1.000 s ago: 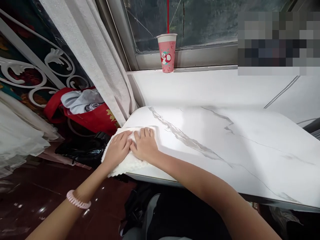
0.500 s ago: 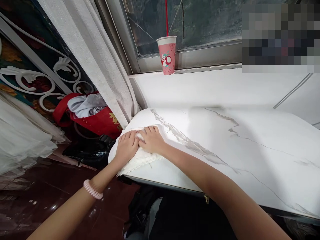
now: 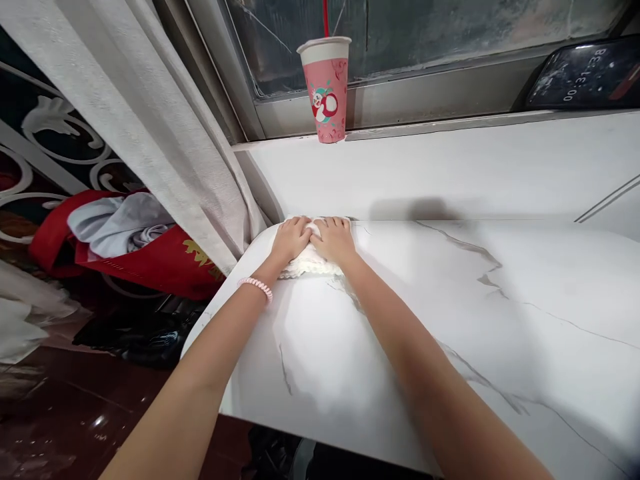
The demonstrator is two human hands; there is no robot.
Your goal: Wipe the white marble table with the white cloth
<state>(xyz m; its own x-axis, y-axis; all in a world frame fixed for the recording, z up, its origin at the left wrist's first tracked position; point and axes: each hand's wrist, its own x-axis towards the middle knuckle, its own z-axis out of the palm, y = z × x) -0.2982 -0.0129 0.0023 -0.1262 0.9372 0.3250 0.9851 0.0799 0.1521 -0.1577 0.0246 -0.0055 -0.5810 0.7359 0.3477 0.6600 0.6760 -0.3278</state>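
- I see my left hand (image 3: 291, 237) pressed flat, fingers spread, on a white cloth (image 3: 310, 264); it grips nothing.
- My right hand (image 3: 336, 239) lies just beside it, also flat and open on the cloth, thumbs near each other.
- The cloth sits bunched at the far left corner of the marble table (image 3: 450, 320), against the wall below the sill.
- A pink paper cup (image 3: 325, 90) stands upright on the sill above.
- A grey curtain (image 3: 150, 133) hangs at left, by a red bag (image 3: 150, 260).

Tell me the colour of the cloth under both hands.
White: the cloth, pressed flat by the left hand and right hand, shows best in the head view.
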